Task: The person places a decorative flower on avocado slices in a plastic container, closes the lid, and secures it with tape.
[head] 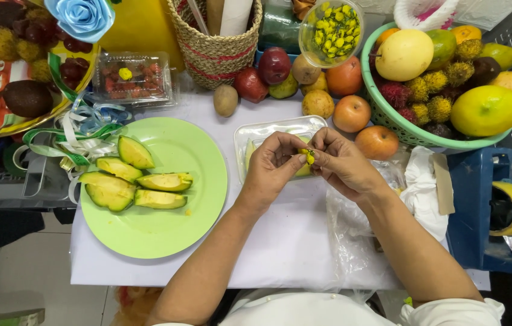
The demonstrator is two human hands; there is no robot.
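My left hand [273, 166] and my right hand [341, 163] meet over a clear plastic tray [256, 129] on the white table. Together their fingertips pinch a small yellow flower-shaped piece [309, 157]. The tray holds pale green fruit slices, mostly hidden under my hands. To the left lies a light green plate [195, 181] with several avocado wedges [135, 181], skin side out.
A green basket [389, 115] of mixed fruit stands at the back right. Loose apples [352, 113] and kiwis [225, 99] lie behind the tray, beside a woven basket [213, 48] and a clear bowl of yellow pieces [331, 27]. Ribbons [77, 136] and a lidded clear box [132, 78] sit at left. Crumpled plastic bags [425, 187] lie at right.
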